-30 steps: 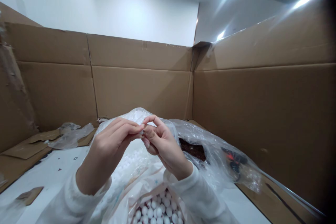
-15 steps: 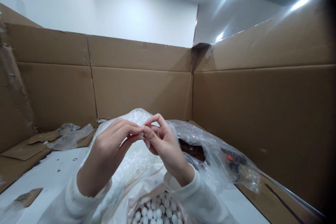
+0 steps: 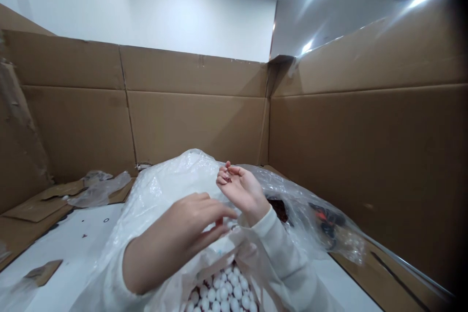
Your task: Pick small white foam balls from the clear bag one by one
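Observation:
My right hand (image 3: 244, 190) is turned palm up, its fingers curled in. Small dark red pieces (image 3: 228, 180) lie at those fingers, too tiny to name. Lower and to the left, my left hand (image 3: 186, 226) hangs over the bag's opening, slightly blurred, with thumb and fingers apart and nothing seen in it. Below both hands a plastic bag (image 3: 171, 285) gapes, full of small white oval beads (image 3: 224, 294), with dark red bits showing among them.
Behind my hands lies a large clear plastic bag (image 3: 175, 170) with white contents. On the right, another clear bag (image 3: 303, 195) covers a dark brown item (image 3: 280, 208) and a red-and-black object (image 3: 323, 219). Cardboard walls (image 3: 197, 122) enclose the white work surface (image 3: 93, 241); plastic scraps (image 3: 100, 190) lie left.
My hands, fingertips together before, have parted. The left moved down and right toward the open bag; the right turned palm up and moved slightly right, showing the red pieces.

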### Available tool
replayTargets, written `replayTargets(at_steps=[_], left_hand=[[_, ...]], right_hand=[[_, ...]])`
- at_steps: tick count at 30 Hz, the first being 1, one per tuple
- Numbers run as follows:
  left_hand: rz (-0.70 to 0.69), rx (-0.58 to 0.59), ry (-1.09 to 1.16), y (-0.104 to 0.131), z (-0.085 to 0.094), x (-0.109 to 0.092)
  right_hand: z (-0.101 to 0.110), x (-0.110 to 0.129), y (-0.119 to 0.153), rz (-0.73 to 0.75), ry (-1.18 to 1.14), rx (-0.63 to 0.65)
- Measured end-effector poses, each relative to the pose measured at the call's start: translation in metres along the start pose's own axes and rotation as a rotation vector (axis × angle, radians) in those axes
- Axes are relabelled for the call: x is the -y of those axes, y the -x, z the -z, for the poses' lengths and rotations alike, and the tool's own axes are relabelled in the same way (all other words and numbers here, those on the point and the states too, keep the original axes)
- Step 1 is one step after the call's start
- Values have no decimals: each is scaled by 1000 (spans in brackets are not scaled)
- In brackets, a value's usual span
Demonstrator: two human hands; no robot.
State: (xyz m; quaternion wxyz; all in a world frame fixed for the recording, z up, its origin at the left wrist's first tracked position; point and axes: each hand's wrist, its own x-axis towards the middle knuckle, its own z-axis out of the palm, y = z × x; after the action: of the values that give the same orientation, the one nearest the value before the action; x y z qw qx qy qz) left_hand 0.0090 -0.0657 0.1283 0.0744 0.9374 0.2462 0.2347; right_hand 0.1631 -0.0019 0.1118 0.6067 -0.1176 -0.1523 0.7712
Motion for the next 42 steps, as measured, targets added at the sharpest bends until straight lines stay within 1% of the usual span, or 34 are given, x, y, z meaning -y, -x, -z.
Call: replayTargets(at_steps=[2,3,5,7,9,11,13,15,17,19,21,24,26,29,30,31,33,35,37,39,42], left_hand=[[36,179,82,1,-5,5],[70,244,112,1,-6,9],[156,304,118,2,-7,21],[263,306,65,3,-8,36],[380,311,-21,3,-13,55],[494,333,-116,3,-23,78],[589,357,-200,4,-36,101],[645,373,-260,5,-51,121],[673,388,-284,6,-65,135],[674,393,-296,5,-74,144],[666,393,-305,4,-81,147],[663,387,-320,1,-87,150],[661,378,-325,-1,-87,150],[652,353,-328,-2,-77,144],[628,314,-315,-3,-72,140],[595,254,-290,-4,-65,134],[487,56,-181,-7,-50,118],[414,-121,-63,-10,-35,97],[381,-242,11,-12,-22,77],[355,-343,62,-14,-14,60],[333,-453,135,-14,-7,46]], right_hand=[[1,5,-2,21,-30,-48],[1,6,-2,28,-36,-64],[0,7,-1,34,-41,-78],[-1,7,0,30,-43,-68],[-2,6,0,23,-38,-40],[-2,5,-1,12,-26,-5],[-2,4,-1,8,-24,12],[-3,3,-2,6,-43,8],[-5,2,-1,0,-77,-2],[-6,1,-1,-6,-109,2],[-7,-1,0,-10,-124,23],[-8,-4,0,-3,-115,64],[-9,-5,1,11,-92,89],[-8,-7,1,2,-72,130],[-7,-7,1,-10,-70,147],[-6,-8,1,-20,-66,165],[-3,-9,1,-26,-34,200],[-2,-11,2,-18,24,220],[-2,-13,4,-12,84,223],[-3,-14,6,-18,127,229],[-6,-15,10,-37,154,272]])
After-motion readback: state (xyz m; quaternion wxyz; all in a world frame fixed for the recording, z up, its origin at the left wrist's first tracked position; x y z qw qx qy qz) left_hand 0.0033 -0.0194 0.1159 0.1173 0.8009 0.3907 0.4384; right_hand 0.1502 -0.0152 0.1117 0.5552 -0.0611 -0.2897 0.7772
